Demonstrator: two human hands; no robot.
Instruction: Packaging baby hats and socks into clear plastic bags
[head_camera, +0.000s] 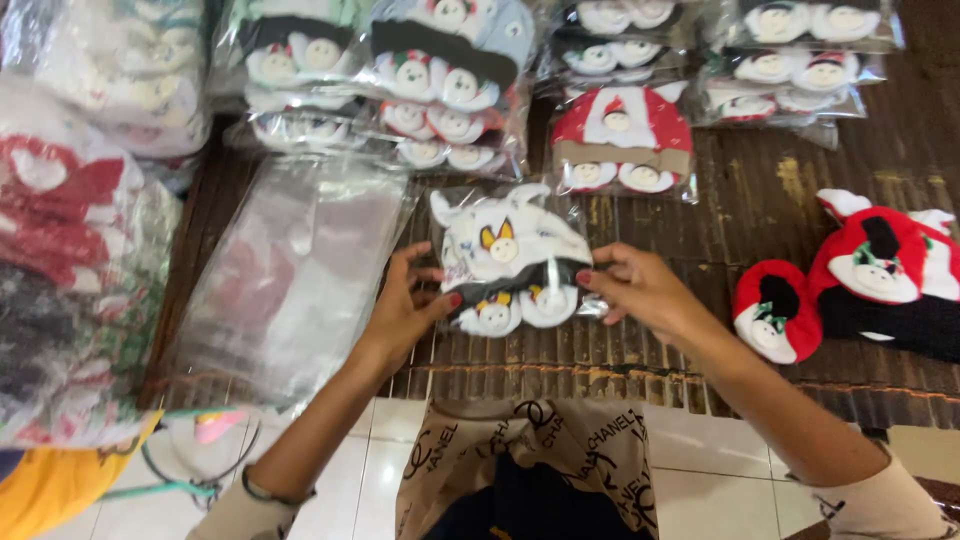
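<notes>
You see two hands, left hand (405, 305) and right hand (640, 290), on one clear packet of white felt ornaments (510, 260); two loose red ornaments (830, 285); one stack of empty clear bags (290, 270).

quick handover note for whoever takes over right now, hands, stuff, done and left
Left hand and right hand: each pinches a side of the clear plastic bag of white felt holders, held over the dark slatted mat.
Stack of empty clear bags lies to the left.
Done: bagged sets lie in rows at the far edge; this bag is filled.
Left: loose red felt holders on the right, not bagged.
</notes>
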